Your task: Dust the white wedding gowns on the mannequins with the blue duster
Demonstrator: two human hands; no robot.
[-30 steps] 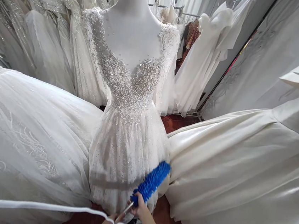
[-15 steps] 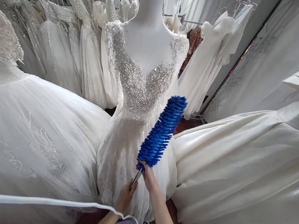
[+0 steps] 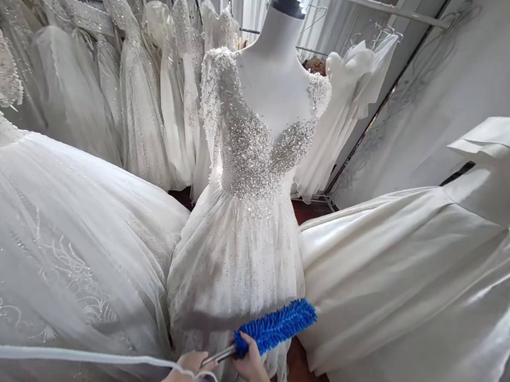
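Note:
A blue microfibre duster [image 3: 279,326] with a silver metal handle lies at a slant across the lower skirt of a beaded white wedding dress [image 3: 234,256]. My left hand [image 3: 188,366] is closed around the handle, low in view. My right hand [image 3: 247,359] grips the duster at the base of its fluffy head, thumb on the blue strands. The dress hangs on a white mannequin [image 3: 272,65] with a black neck cap. I cannot tell whether the duster's head touches the skirt fabric.
A full tulle gown [image 3: 70,214] spreads out on the left, and a satin gown [image 3: 393,260] on the right. Behind, several white dresses [image 3: 142,94] hang on racks. A pale strap [image 3: 59,355] crosses the lower left. Reddish floor [image 3: 303,378] shows between the skirts.
The duster has come down from the dress's waist to the lower skirt and tilted flatter, its tip now toward the right. Both hands moved lower with it. My view has shifted.

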